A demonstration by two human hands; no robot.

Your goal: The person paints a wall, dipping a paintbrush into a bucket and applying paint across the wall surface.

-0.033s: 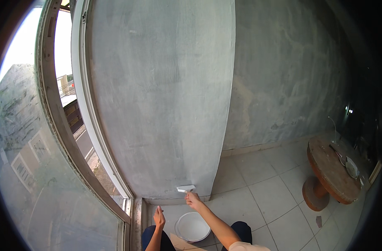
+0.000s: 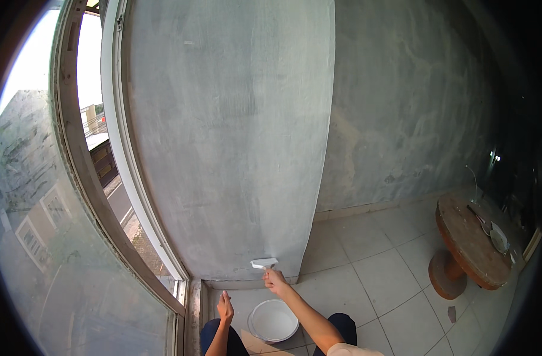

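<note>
- Right hand (image 2: 275, 282): we see its fingers clenched round the handle of a wide-headed white hand tool (image 2: 264, 263); brush or scraper, we cannot tell.
- The tool: we find its head low on the grey wall section (image 2: 229, 142), just above the baseboard (image 2: 247, 284), near the section's right-hand corner.
- Left hand (image 2: 225, 308): we note it raised to the left of the basin, fingers curled; we cannot tell whether they grasp anything.
- Round white basin (image 2: 272, 339): we see it on the tiled floor (image 2: 366, 283), between two dark-clad knees (image 2: 343, 326).
- Glass pane (image 2: 51, 249) and white window frame (image 2: 119, 118): we list both at left.
- Round wooden table (image 2: 461, 237), pedestal-based: we place it at right, well apart from both hands, with small articles on its top.
</note>
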